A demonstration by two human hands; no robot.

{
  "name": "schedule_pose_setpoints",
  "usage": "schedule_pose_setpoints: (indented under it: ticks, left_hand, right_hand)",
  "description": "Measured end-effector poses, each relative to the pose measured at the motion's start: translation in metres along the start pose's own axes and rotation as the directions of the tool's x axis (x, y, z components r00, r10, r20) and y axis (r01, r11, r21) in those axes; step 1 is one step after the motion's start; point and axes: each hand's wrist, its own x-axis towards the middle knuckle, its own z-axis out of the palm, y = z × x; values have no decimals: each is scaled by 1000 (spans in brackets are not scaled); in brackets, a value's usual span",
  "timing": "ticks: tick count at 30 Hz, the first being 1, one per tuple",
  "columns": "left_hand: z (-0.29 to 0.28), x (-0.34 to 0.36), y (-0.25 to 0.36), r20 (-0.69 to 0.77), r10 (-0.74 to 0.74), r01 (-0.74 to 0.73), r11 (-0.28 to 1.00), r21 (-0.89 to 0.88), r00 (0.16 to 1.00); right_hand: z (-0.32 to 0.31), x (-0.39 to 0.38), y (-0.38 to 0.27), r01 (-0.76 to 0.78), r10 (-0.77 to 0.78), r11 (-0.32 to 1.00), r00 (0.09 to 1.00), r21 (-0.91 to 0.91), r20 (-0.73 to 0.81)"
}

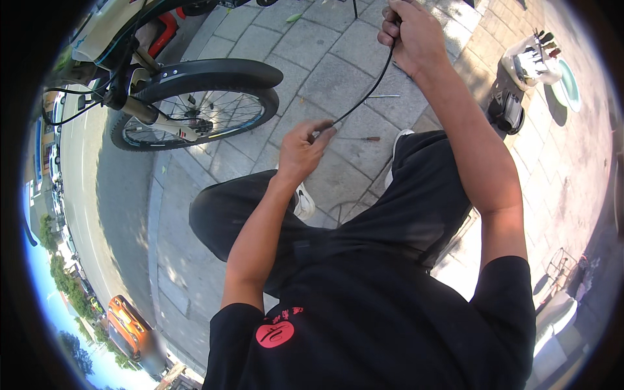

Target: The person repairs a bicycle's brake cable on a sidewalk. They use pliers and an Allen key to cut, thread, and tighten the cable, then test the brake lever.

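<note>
My left hand [303,149] grips the lower part of a thin black cable [364,96] between thumb and fingers. Higher up at the right, my right hand [412,40] is closed on the same cable, which slants in a gentle curve between the two hands. On the paving below the cable lie a slim silver metal bar [388,96] and a thin tool with a brown handle [372,138]. At the upper left stands a bicycle with its front fork [153,117], black mudguard [221,72] and spoked wheel [254,110], cables looping beside the fork.
On the right are a white container of tools [523,68], a pale green basin [568,91] and a black bag-like object [504,114]. My bent legs rest on the paved ground [182,214]. An orange car [123,325] is beside the road [88,188] at left.
</note>
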Motion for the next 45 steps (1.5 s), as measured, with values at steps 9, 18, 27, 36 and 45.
schedule_pose_setpoints:
  ticks: [9, 18, 27, 36, 45]
  left_hand:
    - [5, -2, 13, 50, -155, 160, 981, -113, 987]
    - [13, 2, 10, -22, -1, 1, 1000, 2, 1000]
    - [14, 10, 22, 18, 116, -115, 993, -34, 993]
    - [5, 8, 29, 92, 108, -100, 991, -93, 990]
    - [-98, 15, 4, 287, -97, -51, 883, 467, 953]
  right_hand:
    - [1, -3, -4, -8, 7, 1000, 1000, -24, -29]
    - [15, -6, 4, -19, 12, 997, 996, -75, -92]
    - [-11, 15, -7, 29, -28, 1000, 986, 7, -166]
    - [-39, 25, -16, 29, -17, 997, 990, 77, -141]
    - [-89, 26, -85, 332, -296, 943, 877, 32, -378]
